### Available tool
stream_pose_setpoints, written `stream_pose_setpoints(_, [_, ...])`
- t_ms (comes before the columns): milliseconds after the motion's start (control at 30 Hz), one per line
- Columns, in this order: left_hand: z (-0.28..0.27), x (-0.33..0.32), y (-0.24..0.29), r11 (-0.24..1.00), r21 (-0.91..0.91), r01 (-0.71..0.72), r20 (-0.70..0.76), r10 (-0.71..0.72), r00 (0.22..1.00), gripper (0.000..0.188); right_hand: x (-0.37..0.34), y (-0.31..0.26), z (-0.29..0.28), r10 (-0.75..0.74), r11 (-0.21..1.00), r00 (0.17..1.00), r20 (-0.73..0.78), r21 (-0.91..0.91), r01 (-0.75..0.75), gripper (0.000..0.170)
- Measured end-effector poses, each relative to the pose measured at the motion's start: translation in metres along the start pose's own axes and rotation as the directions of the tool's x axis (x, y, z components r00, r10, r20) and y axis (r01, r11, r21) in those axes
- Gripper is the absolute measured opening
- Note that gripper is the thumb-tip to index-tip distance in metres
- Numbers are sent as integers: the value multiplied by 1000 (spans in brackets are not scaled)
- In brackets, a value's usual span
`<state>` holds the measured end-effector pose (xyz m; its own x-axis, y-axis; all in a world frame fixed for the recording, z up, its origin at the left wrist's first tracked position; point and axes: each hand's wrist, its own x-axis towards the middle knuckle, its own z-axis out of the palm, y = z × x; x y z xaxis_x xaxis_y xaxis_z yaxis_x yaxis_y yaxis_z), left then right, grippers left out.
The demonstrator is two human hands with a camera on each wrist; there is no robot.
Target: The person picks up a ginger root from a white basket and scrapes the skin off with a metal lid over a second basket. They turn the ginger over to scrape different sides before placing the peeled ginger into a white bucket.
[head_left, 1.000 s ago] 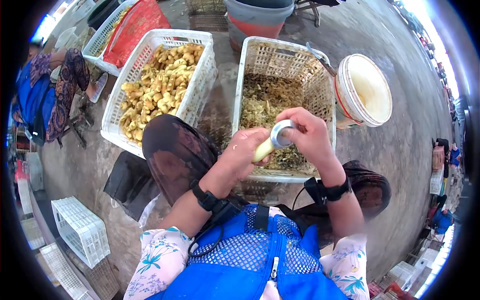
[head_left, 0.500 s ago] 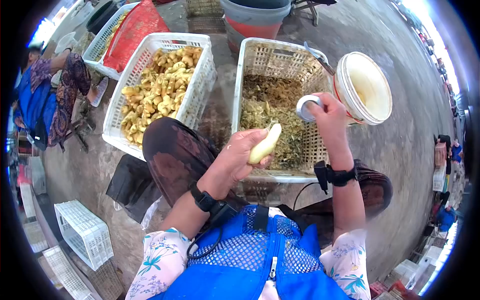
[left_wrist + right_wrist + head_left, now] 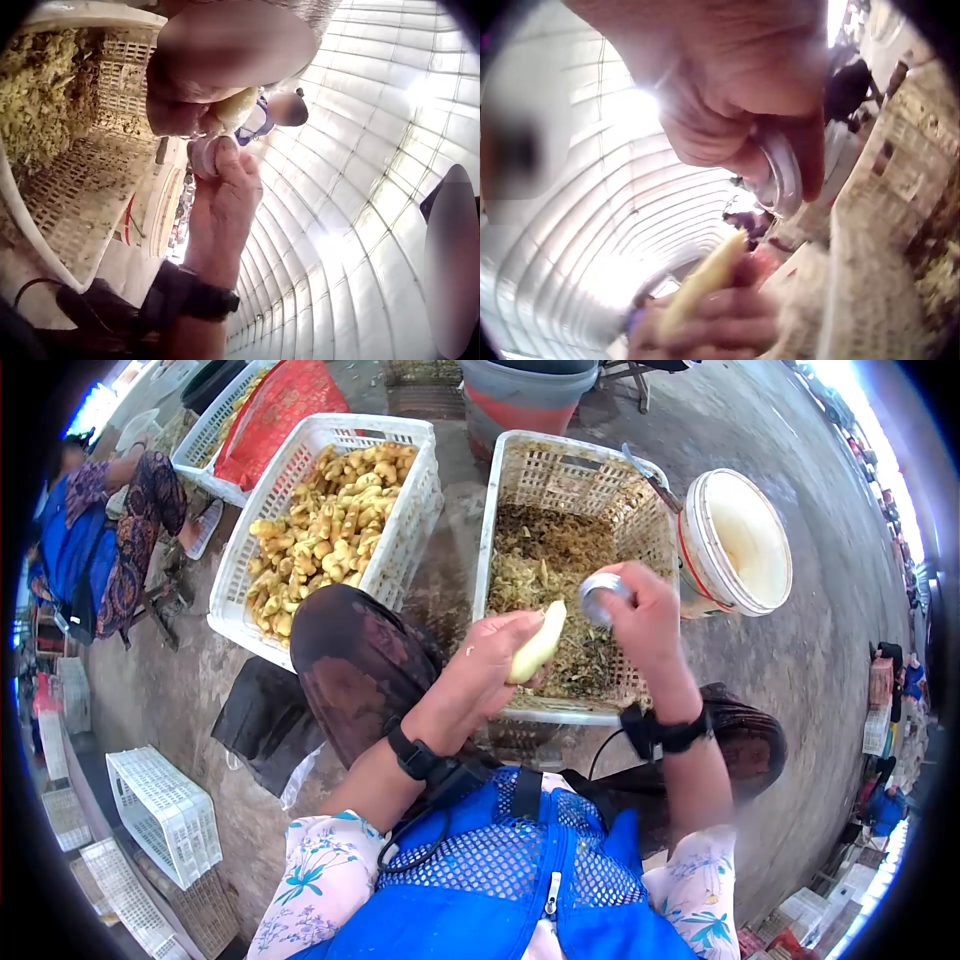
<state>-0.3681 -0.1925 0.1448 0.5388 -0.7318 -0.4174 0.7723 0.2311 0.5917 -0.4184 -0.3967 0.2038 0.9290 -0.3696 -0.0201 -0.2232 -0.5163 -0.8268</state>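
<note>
Left hand: the person's left hand [image 3: 487, 670] grips a pale yellow ginger piece [image 3: 538, 645], fingers wrapped about it and thumb along its side; the piece stands tilted, its narrow tip poking up past the thumb
Right hand: the right hand [image 3: 650, 620] pinches a silvery ring [image 3: 605, 597] between thumb and curled fingers; ring and ginger are near each other, a gap between them from above
Under the hands: a white crate [image 3: 575, 716] of damp-looking peelings [image 3: 545, 565]; the ginger piece is held above its near part
Crate's right side: a white bucket [image 3: 695, 550] just beside it, tilted; a thin tool [image 3: 650, 478] lies near the crate's far right corner
Across to the left: another white crate [image 3: 412, 550] heaped with knobbly ginger [image 3: 330, 530]; a black bag [image 3: 262, 720] on the floor by the person's knee
Farther left: a seated person in blue [image 3: 75, 550]
</note>
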Motion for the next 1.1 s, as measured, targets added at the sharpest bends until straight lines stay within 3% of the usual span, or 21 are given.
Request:
stream_pose_setpoints(100, [4,2,3,999,-43,-6,-11,6,1000,31,7,8,-16,39,999,997,-73,-9,-40,12])
stream_pose_setpoints(167, [6,1,3,998,-47,-30,-30,29,999,30,-6,3,4,-294,951,955,-39,82,297,11])
stream_pose_setpoints(233, [10,1,4,999,8,-53,-17,54,998,30,-10,2,10,-371,918,928,-25,142,371,10])
stream_pose_setpoints(333, [2,2,-2,998,37,-57,78,54,996,31,-1,7,5,-122,978,992,16,173,117,9])
stream_pose_setpoints(367, [2,0,-1,998,37,-44,90,40,995,31,10,26,0,-159,986,981,-115,41,164,10])
stream_pose_setpoints(467, [7,-2,6,1000,7,-13,115,12,993,33,16,24,-24,-26,997,988,-155,72,38,9])
stream_pose_setpoints(500, [10,-3,10,1000,-30,-8,104,11,994,34,9,21,-20,-48,982,990,-135,174,72,9])
stream_pose_setpoints(567, [11,-3,8,998,-68,-11,87,17,996,35,-4,14,-1,-235,932,969,-71,266,246,9])
stream_pose_setpoints(667, [10,2,3,999,-34,-34,101,37,994,36,-16,3,5,-268,937,961,60,248,246,10])
stream_pose_setpoints(733, [9,1,2,999,19,-31,127,28,992,37,-13,4,5,-147,960,985,93,254,119,10])
stream_pose_setpoints(767, [9,-1,4,999,37,-18,145,12,989,37,-7,9,-1,-132,985,991,-8,108,132,10])
stream_pose_setpoints(867, [10,-2,5,998,57,10,141,-18,990,36,12,25,-18,-80,994,974,-210,54,94,10])
stream_pose_setpoints(900, [8,2,3,999,38,4,102,-8,995,36,6,15,-22,-27,999,986,-165,40,34,9])
stream_pose_setpoints(1000, [10,5,-1,998,34,-52,-27,53,998,36,-16,12,5,-369,902,927,-60,218,373,13])
stream_pose_setpoints(1100, [16,8,-3,995,-10,-103,-101,101,990,35,-27,-6,21,-383,921,922,50,95,377,17])
